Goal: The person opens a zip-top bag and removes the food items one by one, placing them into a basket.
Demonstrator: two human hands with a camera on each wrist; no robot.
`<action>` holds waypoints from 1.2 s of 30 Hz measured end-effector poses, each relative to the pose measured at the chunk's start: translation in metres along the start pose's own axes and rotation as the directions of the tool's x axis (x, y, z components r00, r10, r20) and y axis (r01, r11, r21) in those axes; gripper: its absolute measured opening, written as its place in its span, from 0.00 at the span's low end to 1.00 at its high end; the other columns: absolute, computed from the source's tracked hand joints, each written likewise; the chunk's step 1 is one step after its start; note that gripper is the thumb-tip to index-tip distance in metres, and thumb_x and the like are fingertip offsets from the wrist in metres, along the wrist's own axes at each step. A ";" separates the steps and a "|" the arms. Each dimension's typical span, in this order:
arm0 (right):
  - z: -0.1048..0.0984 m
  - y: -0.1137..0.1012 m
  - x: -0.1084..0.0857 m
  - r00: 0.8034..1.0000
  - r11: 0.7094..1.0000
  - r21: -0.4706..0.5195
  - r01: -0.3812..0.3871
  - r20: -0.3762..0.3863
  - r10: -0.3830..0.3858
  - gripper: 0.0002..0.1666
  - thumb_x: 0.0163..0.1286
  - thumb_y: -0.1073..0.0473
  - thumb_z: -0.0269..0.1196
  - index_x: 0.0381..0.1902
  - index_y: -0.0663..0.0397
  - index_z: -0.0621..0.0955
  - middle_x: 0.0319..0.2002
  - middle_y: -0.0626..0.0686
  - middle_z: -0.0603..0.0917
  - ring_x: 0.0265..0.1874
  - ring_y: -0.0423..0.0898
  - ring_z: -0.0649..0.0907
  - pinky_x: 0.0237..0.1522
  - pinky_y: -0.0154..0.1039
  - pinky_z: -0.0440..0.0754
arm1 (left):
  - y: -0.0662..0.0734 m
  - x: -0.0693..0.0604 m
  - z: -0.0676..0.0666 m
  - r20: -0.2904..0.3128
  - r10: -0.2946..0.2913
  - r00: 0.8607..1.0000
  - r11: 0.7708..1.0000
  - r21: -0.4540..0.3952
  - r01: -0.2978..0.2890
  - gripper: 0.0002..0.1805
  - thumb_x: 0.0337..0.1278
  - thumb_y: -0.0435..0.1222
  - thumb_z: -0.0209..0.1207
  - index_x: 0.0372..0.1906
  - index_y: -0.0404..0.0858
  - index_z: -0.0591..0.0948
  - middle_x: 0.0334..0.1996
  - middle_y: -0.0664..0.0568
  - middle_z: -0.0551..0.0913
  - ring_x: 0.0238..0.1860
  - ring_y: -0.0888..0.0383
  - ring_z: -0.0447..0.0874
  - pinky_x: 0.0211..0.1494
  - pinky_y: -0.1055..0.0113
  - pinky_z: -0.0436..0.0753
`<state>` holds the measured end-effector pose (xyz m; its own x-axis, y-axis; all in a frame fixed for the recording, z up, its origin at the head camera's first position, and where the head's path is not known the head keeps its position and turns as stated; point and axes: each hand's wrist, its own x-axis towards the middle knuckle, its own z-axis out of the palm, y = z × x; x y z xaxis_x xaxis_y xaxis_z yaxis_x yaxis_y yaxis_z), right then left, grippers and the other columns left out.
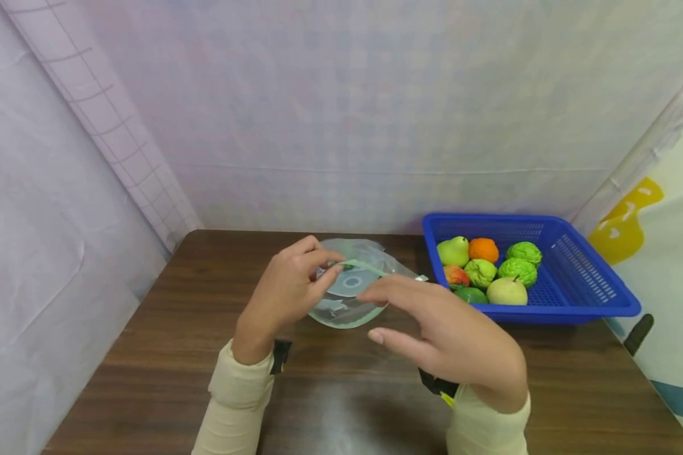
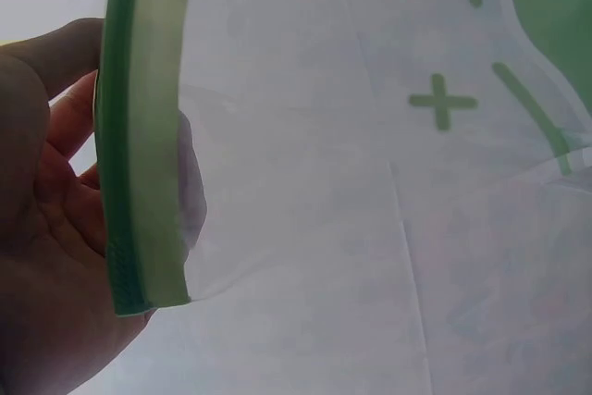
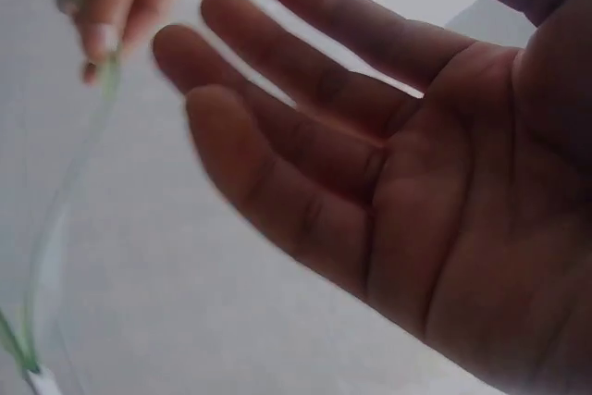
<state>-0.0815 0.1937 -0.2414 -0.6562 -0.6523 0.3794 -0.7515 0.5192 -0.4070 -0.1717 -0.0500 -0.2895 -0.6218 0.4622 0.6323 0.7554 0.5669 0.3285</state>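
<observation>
A clear zip bag (image 1: 350,313) with a pale green rim stands over the table in the head view. My left hand (image 1: 287,287) pinches its top edge between thumb and fingers. The left wrist view shows the bag's green zip strip (image 2: 153,136) beside that palm and a green plus-shaped print on the clear film. To the right, my right hand (image 1: 455,328) is held beside the bag with its fingers extended and thumb apart. In the right wrist view its palm (image 3: 435,191) holds nothing. What the bag contains is hard to make out.
A blue plastic basket (image 1: 569,311) stands at the back right of the brown wooden table (image 1: 171,354). It holds a green pear (image 1: 453,251), an orange (image 1: 483,250), a pale yellow round fruit (image 1: 508,291) and several other fruits and vegetables. A pale cloth wall (image 1: 341,126) rises behind.
</observation>
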 end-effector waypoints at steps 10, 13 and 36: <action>0.029 0.019 0.033 0.976 0.979 -0.108 -0.173 0.118 0.185 0.23 0.76 0.49 0.60 0.64 0.47 0.78 0.60 0.44 0.81 0.57 0.42 0.81 0.60 0.45 0.80 | 0.003 0.000 0.003 -0.002 0.024 1.000 1.000 0.001 -0.024 0.07 0.65 0.37 0.65 0.44 0.41 0.89 0.33 0.55 0.77 0.24 0.66 0.70 0.27 0.71 0.74; 0.040 0.026 0.043 0.965 0.973 -0.123 -0.195 0.151 0.212 0.26 0.76 0.51 0.60 0.68 0.51 0.75 0.61 0.48 0.81 0.59 0.47 0.81 0.61 0.48 0.80 | 0.003 0.001 0.004 0.010 0.024 1.000 1.000 0.002 -0.024 0.08 0.66 0.37 0.65 0.45 0.41 0.89 0.33 0.55 0.77 0.25 0.66 0.70 0.28 0.71 0.74; 0.093 0.071 0.080 0.937 0.931 -0.283 -0.231 0.193 0.292 0.09 0.76 0.63 0.53 0.42 0.59 0.80 0.32 0.48 0.80 0.31 0.41 0.78 0.38 0.36 0.79 | 0.013 -0.003 0.012 0.036 0.067 0.997 0.998 0.017 -0.067 0.07 0.64 0.35 0.66 0.43 0.42 0.90 0.36 0.55 0.79 0.29 0.64 0.72 0.31 0.71 0.75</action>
<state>-0.1810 0.1273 -0.3174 -0.8207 -0.5661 0.0769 -0.5670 0.7905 -0.2315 -0.1626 -0.0359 -0.2954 -0.5771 0.5230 0.6272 0.7919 0.5462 0.2732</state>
